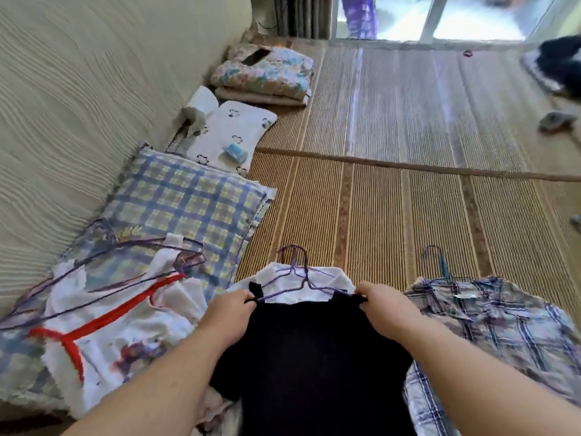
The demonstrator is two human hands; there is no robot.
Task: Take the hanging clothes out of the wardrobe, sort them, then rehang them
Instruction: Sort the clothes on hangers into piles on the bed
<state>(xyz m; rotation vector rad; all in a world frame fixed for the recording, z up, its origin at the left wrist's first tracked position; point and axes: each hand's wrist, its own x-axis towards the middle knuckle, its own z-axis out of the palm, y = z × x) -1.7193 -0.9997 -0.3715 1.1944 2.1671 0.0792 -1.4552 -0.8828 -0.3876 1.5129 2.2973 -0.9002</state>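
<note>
Left hand point(231, 309) and right hand point(382, 306) are apart, each curled, each pinching one thin shoulder strap of a black strap top point(314, 357). The fingertips are tucked under on both, so the exact grip is hard to read.

The top lies spread flat between the hands with its straps drawn outward. Its lower part runs off the bottom edge. The fabric is plain and dark, with no seams or print to make out.

It lies over a white garment point(330, 276), which is mostly covered with only the collar area showing. That garment sits on a purple wire hanger point(296, 262) whose lower bar is hidden under the black. All of this rests on a woven straw mat point(408, 215).

Just right is a plaid shirt point(503, 322) on a blue hanger point(438, 262). Only the hook and neck of the hanger show, and the shirt is cut off by the frame.

To the left is a heap of pale clothes point(141, 335), blurred, with a red hanger point(110, 314) and dark purple hangers on top. The garment count is unclear. The heap overlaps a blue checked pillow point(188, 199).
</note>
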